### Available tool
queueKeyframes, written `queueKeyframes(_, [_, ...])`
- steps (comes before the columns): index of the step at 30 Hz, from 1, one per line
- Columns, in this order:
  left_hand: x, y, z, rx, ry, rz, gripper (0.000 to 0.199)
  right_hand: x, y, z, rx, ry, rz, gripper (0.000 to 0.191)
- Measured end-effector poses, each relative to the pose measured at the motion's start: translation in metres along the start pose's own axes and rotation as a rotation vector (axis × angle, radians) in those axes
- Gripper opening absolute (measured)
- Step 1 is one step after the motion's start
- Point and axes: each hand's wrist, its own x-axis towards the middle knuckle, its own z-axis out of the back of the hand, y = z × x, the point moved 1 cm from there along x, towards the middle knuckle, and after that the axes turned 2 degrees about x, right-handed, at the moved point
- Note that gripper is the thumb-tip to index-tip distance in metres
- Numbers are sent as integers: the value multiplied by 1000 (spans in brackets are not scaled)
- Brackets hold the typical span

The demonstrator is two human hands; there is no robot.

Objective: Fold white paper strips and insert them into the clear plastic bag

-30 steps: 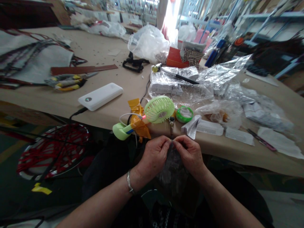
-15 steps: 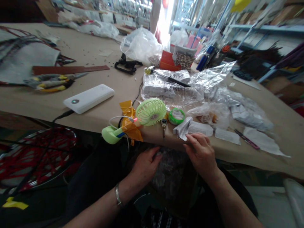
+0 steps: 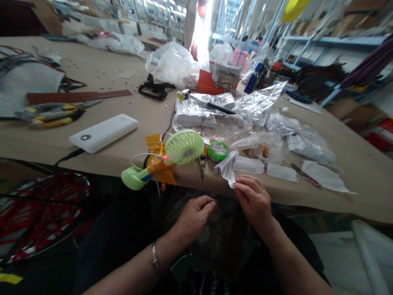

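Observation:
My right hand (image 3: 253, 200) pinches the corner of a thin white paper slip (image 3: 227, 170) at the table's front edge. My left hand (image 3: 196, 215) is closed in front of the edge, thumb against the forefinger; whatever it may hold is too small to make out. Beside the slip lie a printed white label strip (image 3: 248, 165) and another white strip (image 3: 281, 172). A round green tin (image 3: 218, 150) stands behind the slip, and a small metal-tipped tool (image 3: 202, 167) points over the edge to its left.
A green fan (image 3: 184, 146) is taped near the edge, with a white power bank (image 3: 104, 133) further left. Behind are plastic-wrapped bundles (image 3: 202, 110) and a hammer (image 3: 208, 103). Pliers (image 3: 55, 114) lie far left, a pink-handled cutter (image 3: 307, 176) at right.
The view has shifted a little, so the table items sit further left. My right hand has closed on the slip's corner and bent it towards me. My left thumb and forefinger have come together.

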Motion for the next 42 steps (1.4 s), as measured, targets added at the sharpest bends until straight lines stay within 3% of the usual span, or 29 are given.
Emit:
queueKeyframes(4, [1, -13, -21, -587, 148, 194, 26, -14, 33, 4, 71, 72, 128, 18])
queueKeyframes(7, [4, -14, -30, -785, 94, 246, 18, -23, 50, 5, 104, 142, 180, 19])
queueKeyframes(9, [5, -13, -31, -787, 43, 257, 12, -23, 50, 7, 113, 172, 171, 19])
queueKeyframes(12, [4, -10, -29, -705, 28, 306, 12, -10, 28, 13, 36, 163, 75, 29])
queueKeyframes(14, [1, -9, -28, -623, 17, 345, 15, 2, 7, 15, -127, 122, -33, 39])
queueKeyframes(17, [-2, -9, -26, -545, 19, 364, 17, 13, -15, 14, -371, 188, -148, 49])
queueKeyframes(21, [-3, -7, -27, -518, 38, 363, 17, 7, -23, 9, -449, 236, -118, 36])
queueKeyframes(27, [-3, -7, -28, -536, 70, 397, 16, -8, -30, 14, -239, 41, -37, 16])
queueKeyframes(32, [-4, -13, -27, -666, 172, 454, 17, -13, -10, 20, 62, -74, -34, 18])
queueKeyframes(34, [-4, -14, -27, -738, 227, 435, 15, -17, 6, 16, 165, -4, 49, 19])
queueKeyframes(37, [-4, -16, -27, -824, 216, 397, 9, -24, 26, 6, 216, 99, 161, 19])
queueKeyframes(42, [-6, -16, -28, -893, 203, 379, 13, -31, 30, -6, 216, 148, 202, 15])
